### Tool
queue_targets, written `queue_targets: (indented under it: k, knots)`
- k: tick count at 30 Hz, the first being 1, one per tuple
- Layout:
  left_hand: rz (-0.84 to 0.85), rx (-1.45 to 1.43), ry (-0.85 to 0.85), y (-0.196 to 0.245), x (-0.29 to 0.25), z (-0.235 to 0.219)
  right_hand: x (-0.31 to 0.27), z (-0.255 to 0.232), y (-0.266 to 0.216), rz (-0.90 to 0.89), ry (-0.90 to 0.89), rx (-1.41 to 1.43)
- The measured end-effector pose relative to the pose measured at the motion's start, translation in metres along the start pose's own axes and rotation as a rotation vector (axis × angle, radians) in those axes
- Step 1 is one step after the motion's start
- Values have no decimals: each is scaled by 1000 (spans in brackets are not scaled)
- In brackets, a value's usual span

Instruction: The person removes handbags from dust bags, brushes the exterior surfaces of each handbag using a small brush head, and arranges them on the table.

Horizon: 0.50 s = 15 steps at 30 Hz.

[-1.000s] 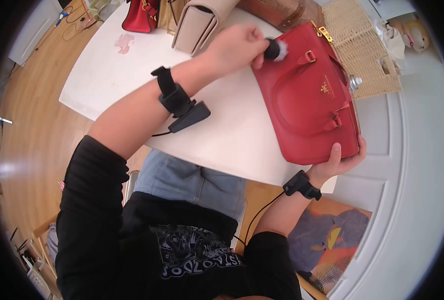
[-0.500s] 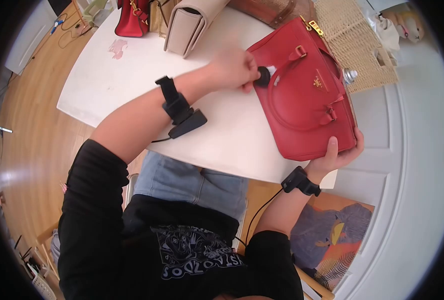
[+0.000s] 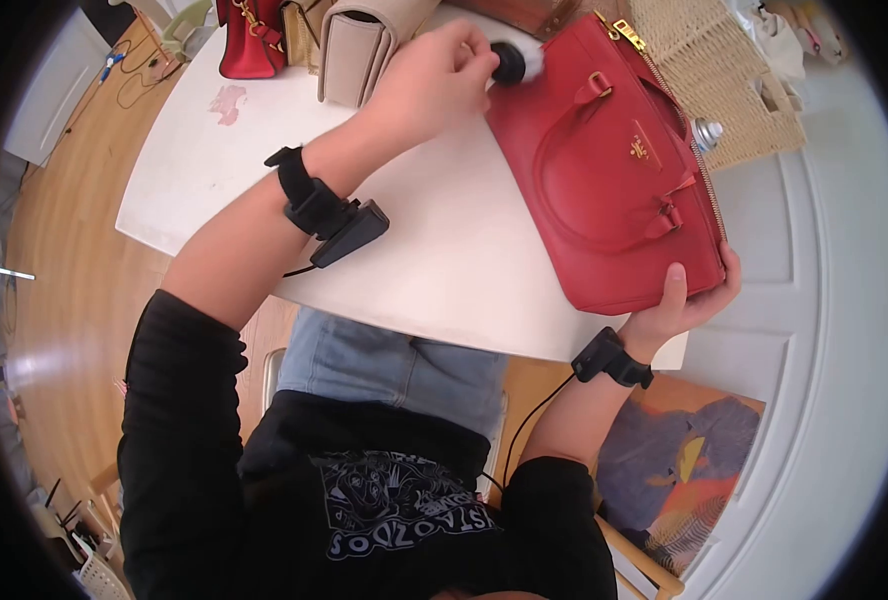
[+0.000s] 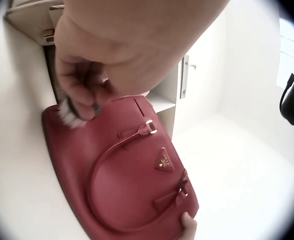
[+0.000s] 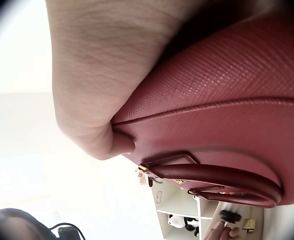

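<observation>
A red leather handbag [image 3: 604,190] with two handles and gold lettering lies tilted on the white table [image 3: 434,270]. My right hand [image 3: 686,302] grips its near right corner, the thumb on the front panel. My left hand [image 3: 434,85] pinches a small brush [image 3: 509,62] by its black body. In the head view, the pale bristles are at the bag's far left corner. The left wrist view shows the bristles [image 4: 71,116] close over the red leather, and the left fingers hide part of the brush body.
A beige flap bag [image 3: 356,50] and a smaller red bag [image 3: 251,38] stand at the table's far side, near a brown case [image 3: 524,12]. Behind the handbag are a woven basket [image 3: 704,70] and a can top [image 3: 707,134]. A white panelled door [image 3: 754,240] stands to the right.
My left hand took the brush nearer along the bag's left edge, then back away to its far left corner. My right hand keeps its grip on the bag.
</observation>
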<state>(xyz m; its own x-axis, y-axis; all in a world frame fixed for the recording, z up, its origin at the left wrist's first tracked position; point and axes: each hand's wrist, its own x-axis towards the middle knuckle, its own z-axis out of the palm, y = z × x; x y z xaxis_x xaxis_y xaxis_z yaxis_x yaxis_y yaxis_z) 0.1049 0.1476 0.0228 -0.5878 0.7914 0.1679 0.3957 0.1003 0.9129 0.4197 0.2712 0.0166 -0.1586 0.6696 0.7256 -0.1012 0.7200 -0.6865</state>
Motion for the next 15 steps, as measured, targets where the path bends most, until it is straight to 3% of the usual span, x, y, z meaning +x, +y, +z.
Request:
queue_targets:
  k: [1, 3, 5, 6, 7, 9, 11, 13, 14, 15]
  knots:
    - [40, -231, 105, 3, -1, -1, 0, 0, 1, 1, 1, 1]
    - [89, -157, 88, -10, 2, 1, 2, -2, 2, -3, -16, 9]
    - [-127, 322, -329, -14, 4, 2, 2, -2, 3, -19, -15, 2]
    - [46, 432, -267, -14, 3, -1, 2, -3, 3, -30, -18, -8]
    - [48, 432, -267, -12, 5, -3, 3, -2, 3, -31, -17, -8]
    - [-74, -101, -21, -1, 8, -7, 1, -2, 2, -16, -3, -3]
    - [-27, -174, 52, -7, 9, 0, 0, -4, 3, 16, -2, 22]
    - [-49, 38, -94, -13, 6, 0, 2, -6, 3, 38, -7, 52]
    - [129, 367, -282, -26, 5, -1, 1, -6, 2, 91, -13, 117]
    - [131, 363, -275, -26, 3, -3, 3, -7, 2, 147, -22, 179]
